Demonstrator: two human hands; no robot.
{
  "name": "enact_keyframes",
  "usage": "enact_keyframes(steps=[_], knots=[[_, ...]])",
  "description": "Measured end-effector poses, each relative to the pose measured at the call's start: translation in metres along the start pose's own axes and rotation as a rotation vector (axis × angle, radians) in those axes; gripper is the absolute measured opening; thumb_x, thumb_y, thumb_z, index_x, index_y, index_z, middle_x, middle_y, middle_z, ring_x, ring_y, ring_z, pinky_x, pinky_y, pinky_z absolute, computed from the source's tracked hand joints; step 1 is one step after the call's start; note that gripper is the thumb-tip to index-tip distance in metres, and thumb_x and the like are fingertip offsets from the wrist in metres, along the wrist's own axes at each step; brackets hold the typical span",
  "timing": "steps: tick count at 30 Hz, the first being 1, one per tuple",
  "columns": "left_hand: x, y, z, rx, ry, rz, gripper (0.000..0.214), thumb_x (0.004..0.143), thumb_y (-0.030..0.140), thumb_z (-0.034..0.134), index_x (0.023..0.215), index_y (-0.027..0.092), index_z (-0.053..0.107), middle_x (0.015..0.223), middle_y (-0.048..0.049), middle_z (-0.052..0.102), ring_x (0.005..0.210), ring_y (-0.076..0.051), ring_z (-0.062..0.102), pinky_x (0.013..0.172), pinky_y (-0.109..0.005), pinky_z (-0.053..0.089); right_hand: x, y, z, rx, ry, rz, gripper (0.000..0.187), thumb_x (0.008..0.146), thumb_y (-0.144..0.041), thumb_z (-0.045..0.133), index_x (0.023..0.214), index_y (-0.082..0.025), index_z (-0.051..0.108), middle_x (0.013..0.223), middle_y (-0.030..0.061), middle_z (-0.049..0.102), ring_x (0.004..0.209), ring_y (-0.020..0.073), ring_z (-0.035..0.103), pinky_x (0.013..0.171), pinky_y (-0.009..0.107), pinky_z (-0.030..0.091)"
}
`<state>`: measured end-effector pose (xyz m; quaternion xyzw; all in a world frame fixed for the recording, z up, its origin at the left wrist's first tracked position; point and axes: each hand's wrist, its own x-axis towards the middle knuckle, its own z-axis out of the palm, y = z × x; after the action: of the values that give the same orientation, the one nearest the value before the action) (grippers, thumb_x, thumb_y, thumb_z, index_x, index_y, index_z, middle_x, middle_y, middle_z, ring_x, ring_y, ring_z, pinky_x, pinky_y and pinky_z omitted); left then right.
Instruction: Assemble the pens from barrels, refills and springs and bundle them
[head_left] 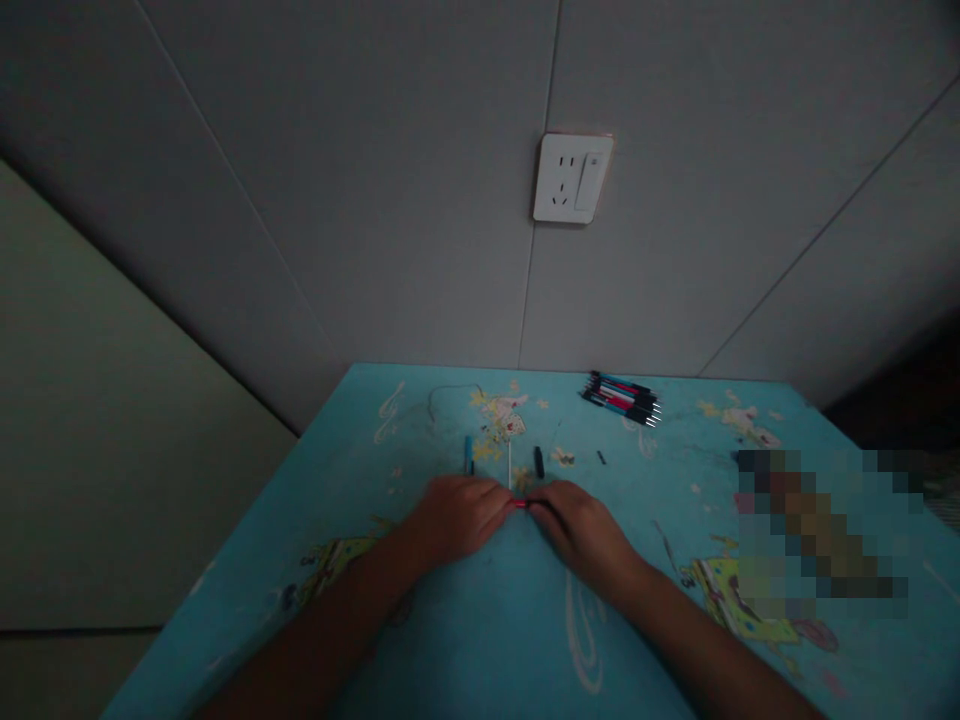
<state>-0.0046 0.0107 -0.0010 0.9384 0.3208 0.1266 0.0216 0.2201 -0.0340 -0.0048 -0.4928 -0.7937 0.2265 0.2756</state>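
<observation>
My left hand [469, 510] is closed on one end of a red pen barrel [520, 504]. From the other side, my right hand [583, 525] grips the same red piece, and a dark part shows at its fingers. Only a short red stretch is visible between the two hands. Just beyond them lies a thin white stick [510, 465], like a pen refill. A blue pen piece [469, 452] is beside my left hand's fingers. Past my right hand rests a short black pen piece [538, 462]. Farther right is a tiny dark piece [601, 457], too small to name.
A bundle of several pens [621, 398], blue, red and black, lies near the table's back edge. The blue table [495, 640] has a cartoon print and meets a grey wall with a socket [574, 178]. A blurred-out patch [817, 530] covers something at the right.
</observation>
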Motion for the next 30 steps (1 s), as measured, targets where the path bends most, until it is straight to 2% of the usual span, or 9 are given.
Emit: enact_keyframes(steps=[2,4,6,9,14,21,24,27,30], knots=[[0.000,0.002,0.000,-0.007,-0.005,0.000,0.031,0.102,0.033,0.038,0.107,0.019,0.065,0.081,-0.0041,0.067,0.073,-0.016,0.065,0.065,-0.026,0.047,0.000,0.001,-0.001,0.008,0.030,0.005,0.019,0.094,-0.024,0.056,0.113,-0.023,0.059,0.103,0.0058,0.066,0.095,0.0205,0.064,0.088,0.036,0.051],[-0.001,0.004,0.000,-0.003,-0.003,0.003,0.034,0.101,0.037,0.042,0.127,0.024,0.057,0.085,-0.0036,0.068,0.073,-0.017,0.065,0.063,-0.026,0.047,0.000,0.001,-0.003,0.025,0.030,-0.005,0.033,0.091,-0.026,0.061,0.123,-0.022,0.054,0.113,0.0074,0.065,0.101,0.0217,0.063,0.091,0.037,0.051],[-0.002,0.005,0.002,0.020,-0.004,0.018,0.040,0.100,0.041,0.044,0.137,0.028,0.050,0.086,-0.0027,0.067,0.071,-0.017,0.065,0.061,-0.026,0.047,-0.001,0.001,-0.005,0.026,-0.004,-0.020,0.034,0.094,-0.028,0.058,0.127,-0.024,0.053,0.116,0.0072,0.065,0.104,0.0219,0.063,0.093,0.037,0.050],[-0.002,0.002,0.005,0.081,-0.016,0.037,0.037,0.101,0.033,0.044,0.137,0.032,0.050,0.079,-0.0006,0.064,0.061,-0.014,0.062,0.056,-0.024,0.044,-0.001,0.003,-0.007,-0.001,-0.012,-0.019,0.023,0.099,-0.028,0.048,0.118,-0.024,0.061,0.107,0.0062,0.068,0.098,0.0208,0.065,0.091,0.037,0.051],[-0.003,-0.008,0.003,0.094,-0.046,0.030,0.045,0.099,0.024,0.046,0.143,0.033,0.043,0.079,-0.0005,0.063,0.060,-0.014,0.061,0.053,-0.022,0.043,0.001,0.009,-0.014,-0.076,0.027,-0.021,0.022,0.099,-0.028,0.046,0.108,-0.023,0.065,0.097,0.0072,0.068,0.088,0.0213,0.065,0.083,0.035,0.052],[-0.001,-0.012,-0.003,0.049,-0.042,-0.137,0.050,0.097,0.019,0.045,0.144,0.036,0.040,0.090,-0.0018,0.066,0.070,-0.018,0.065,0.062,-0.025,0.048,0.002,0.015,-0.026,-0.121,0.064,0.134,0.017,0.097,-0.028,0.045,0.101,-0.021,0.060,0.088,0.0032,0.067,0.075,0.0190,0.065,0.070,0.030,0.048],[0.001,-0.012,-0.003,0.004,0.004,-0.204,0.044,0.099,0.019,0.041,0.142,0.030,0.043,0.097,-0.0041,0.067,0.078,-0.018,0.065,0.068,-0.027,0.050,0.002,0.016,-0.027,-0.139,0.061,0.153,0.017,0.097,-0.027,0.044,0.100,-0.021,0.060,0.085,0.0022,0.066,0.072,0.0181,0.064,0.069,0.030,0.047],[0.002,-0.009,-0.004,-0.061,0.053,-0.219,0.038,0.102,0.026,0.038,0.139,0.025,0.044,0.103,-0.0060,0.067,0.085,-0.018,0.065,0.074,-0.028,0.051,0.002,0.013,-0.024,-0.127,0.045,0.101,0.017,0.098,-0.026,0.044,0.102,-0.021,0.059,0.088,0.0030,0.066,0.075,0.0179,0.064,0.071,0.030,0.048],[0.001,-0.003,-0.004,-0.064,0.050,-0.133,0.034,0.101,0.035,0.041,0.133,0.023,0.050,0.103,-0.0061,0.067,0.083,-0.017,0.065,0.071,-0.026,0.050,0.001,0.008,-0.019,-0.094,-0.010,-0.002,0.017,0.099,-0.025,0.044,0.105,-0.021,0.060,0.093,0.0044,0.066,0.081,0.0180,0.065,0.077,0.030,0.050]])
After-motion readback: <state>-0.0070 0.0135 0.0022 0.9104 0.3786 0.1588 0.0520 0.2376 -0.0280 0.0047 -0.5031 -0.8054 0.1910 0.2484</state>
